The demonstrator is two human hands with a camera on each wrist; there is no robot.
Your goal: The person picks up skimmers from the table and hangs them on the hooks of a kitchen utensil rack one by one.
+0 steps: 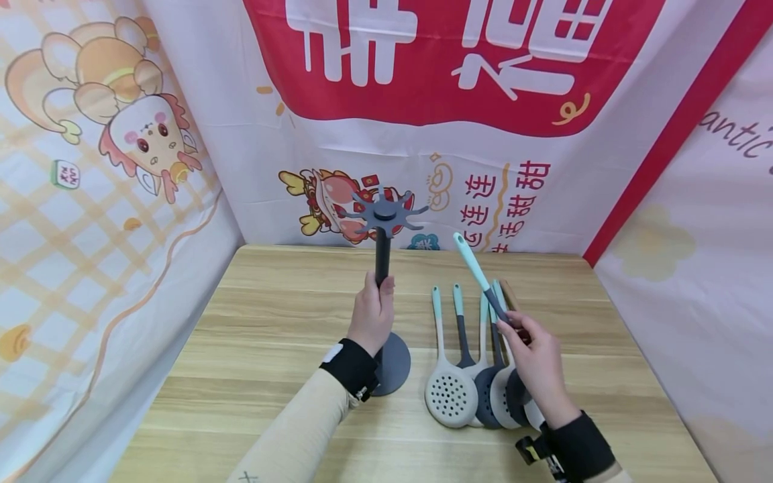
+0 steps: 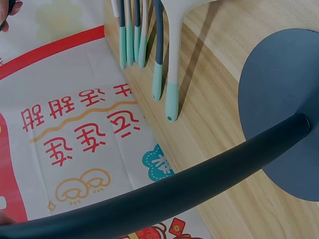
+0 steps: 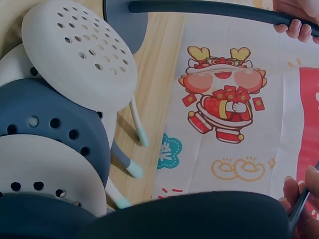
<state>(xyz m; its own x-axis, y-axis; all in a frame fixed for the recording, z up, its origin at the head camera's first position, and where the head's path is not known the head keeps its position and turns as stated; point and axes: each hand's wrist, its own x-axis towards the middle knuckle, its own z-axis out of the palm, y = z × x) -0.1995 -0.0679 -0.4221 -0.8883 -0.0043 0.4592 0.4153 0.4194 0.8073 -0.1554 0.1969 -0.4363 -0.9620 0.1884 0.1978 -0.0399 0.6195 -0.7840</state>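
Observation:
My left hand (image 1: 371, 314) grips the dark pole (image 1: 382, 258) of a utensil stand. A hooked rotating top (image 1: 386, 211) crowns the pole, and its round base (image 1: 394, 365) is over the table. In the left wrist view the pole (image 2: 149, 199) crosses diagonally to the base (image 2: 279, 99). My right hand (image 1: 536, 359) pinches a dark grey kitchen utensil (image 1: 474, 265) by its shaft, its mint-green handle end pointing up and away. Its dark curved head (image 3: 199, 216) fills the bottom of the right wrist view; its exact kind is not clear.
Several kitchen utensils lie side by side on the wooden table (image 1: 272, 349), including a pale skimmer (image 1: 451, 396) with round holes. Their mint-tipped handles point toward the printed cloth (image 1: 338, 147) at the back. More cloth (image 1: 90, 235) hangs at the left.

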